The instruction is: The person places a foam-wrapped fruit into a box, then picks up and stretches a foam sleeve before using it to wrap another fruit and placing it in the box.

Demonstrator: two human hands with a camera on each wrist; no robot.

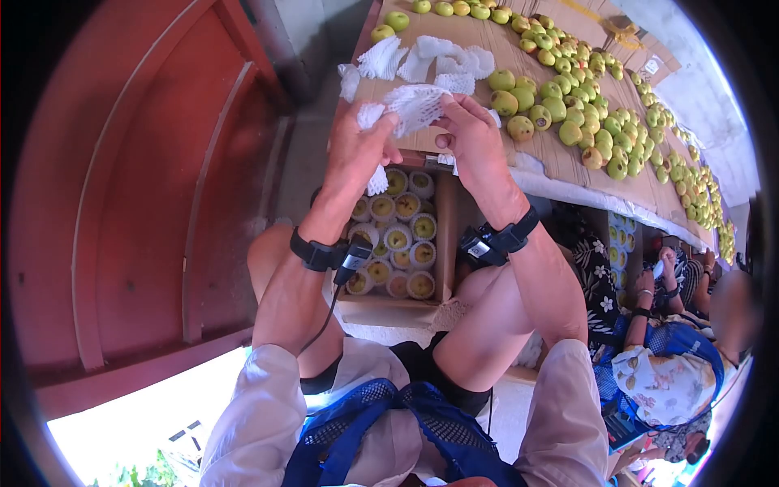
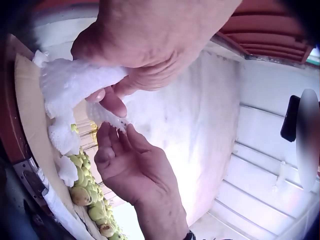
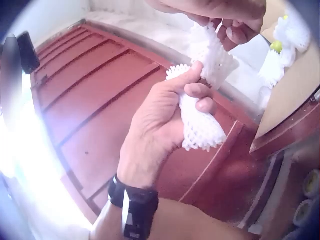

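A bundle of white foam fruit nets (image 1: 410, 108) is held up in the upper middle of the head view, between both hands. The left hand (image 1: 357, 150) is curled round several nets, with one hanging below its palm, as is seen plainly in the right wrist view at centre right, where the fingers (image 3: 200, 97) are wrapped about a net. The right hand (image 1: 475, 138) pinches the edge of a net between thumb and fingertips, just beside the left hand. Below the hands, in the centre of the head view, an open cardboard box (image 1: 445, 243) is filled with netted fruit. More loose nets (image 1: 442, 61) and rows of green fruit (image 1: 584, 105) are spread over the table (image 1: 568, 166) at upper right.
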